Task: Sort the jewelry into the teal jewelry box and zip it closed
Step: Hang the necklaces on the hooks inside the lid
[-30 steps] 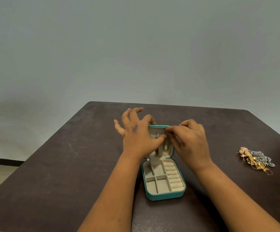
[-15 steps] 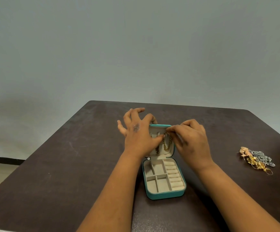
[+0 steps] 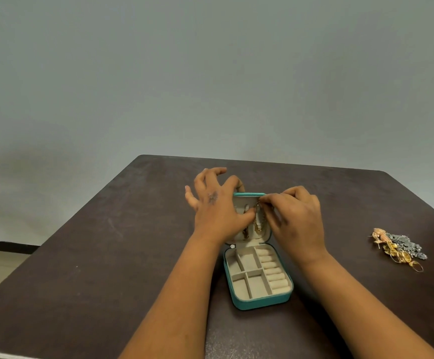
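**Teal box open, both hands at its lid**

Teal jewelry box (image 3: pixel 260 300) sits open in the middle of the dark brown tabletop (image 3: pixel 107 255). Its inside is soft and beige, with small square spaces and a row of round rolls. The lid (image 3: pixel 249 195) stands up. The left hand (image 3: pixel 215 211) holds the lid, fingers spread. The right hand (image 3: pixel 296 218) pinches a thin gold chain (image 3: pixel 257 224) hanging inside the lid. A shiny jewelry pile (image 3: pixel 397 248) lies far right.
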